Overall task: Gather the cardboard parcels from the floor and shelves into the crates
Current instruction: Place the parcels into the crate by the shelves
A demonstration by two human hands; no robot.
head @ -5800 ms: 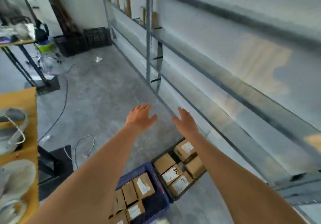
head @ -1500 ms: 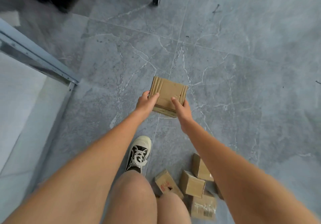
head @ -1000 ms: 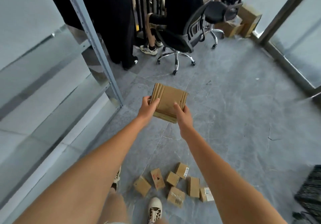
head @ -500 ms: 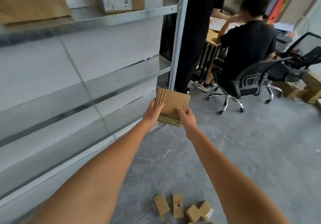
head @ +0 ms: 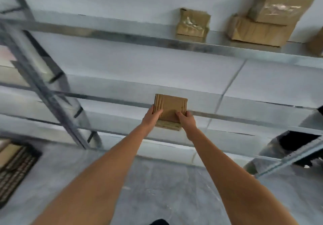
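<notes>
I hold a small square cardboard parcel [head: 170,109] out in front of me at arm's length, before the metal shelving. My left hand [head: 151,116] grips its left edge and my right hand [head: 187,120] grips its right edge, thumbs on top. On the upper shelf [head: 122,37] stand more cardboard parcels: one small parcel [head: 193,24] and, right of it, a stack of two larger parcels [head: 262,18]. At the lower left a black crate [head: 16,170] sits on the floor with a parcel partly showing inside.
Grey metal shelving runs across the view, with a slanted upright post [head: 52,92] on the left. A dark shape [head: 297,146] sits under the shelf at the right. Grey tiled floor [head: 157,189] lies below my arms.
My view has swung left from the seated person and chair toward the shelving. Both hands still hold the same parcel. The floor parcels have left the view and the black crate has appeared.
</notes>
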